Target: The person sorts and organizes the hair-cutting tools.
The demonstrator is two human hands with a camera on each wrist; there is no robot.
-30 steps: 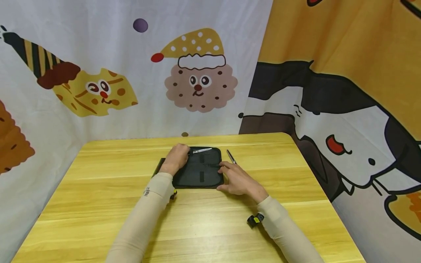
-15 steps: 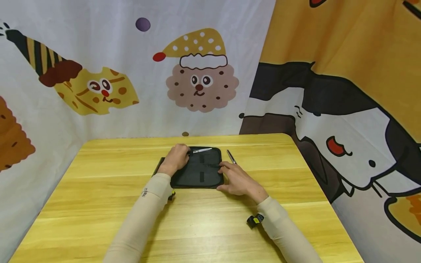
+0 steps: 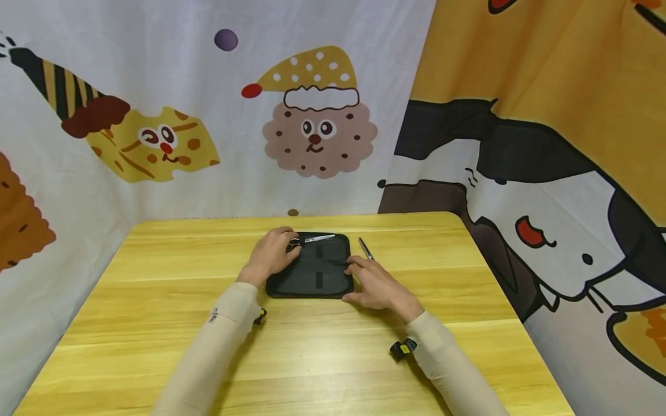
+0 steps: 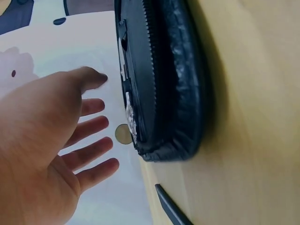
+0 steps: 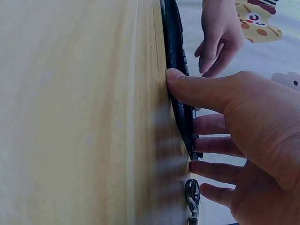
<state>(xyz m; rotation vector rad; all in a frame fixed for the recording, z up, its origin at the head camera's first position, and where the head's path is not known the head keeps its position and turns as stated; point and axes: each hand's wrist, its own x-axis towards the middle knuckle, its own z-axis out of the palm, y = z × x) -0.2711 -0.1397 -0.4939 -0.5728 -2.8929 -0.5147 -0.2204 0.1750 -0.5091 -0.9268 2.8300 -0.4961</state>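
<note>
A black zip case [image 3: 307, 280] lies on the table, its inner panel with straps facing up. Along its far edge lies a pair of scissors [image 3: 319, 238], blades pointing right and dark handle loops beside my left fingers. My left hand [image 3: 270, 253] hovers over the case's left side; in the left wrist view its fingers are spread loosely, apart from the zipped edge. My right hand [image 3: 377, 284] touches the case's right side, thumb at the near corner and straight fingers along the edge. A slim dark-and-silver tool [image 3: 366, 248] lies just beyond those fingers.
The wooden table [image 3: 322, 358] extends toward me and to both sides of the case. A printed curtain [image 3: 171, 202] hangs right behind its far edge and along the sides. Each wrist carries a small black camera [image 3: 402, 349].
My left hand has drawn back to the left, fingers loosening, and the scissors' handle loops now show. The dark flap left of that wrist is no longer visible. My right hand stays put.
</note>
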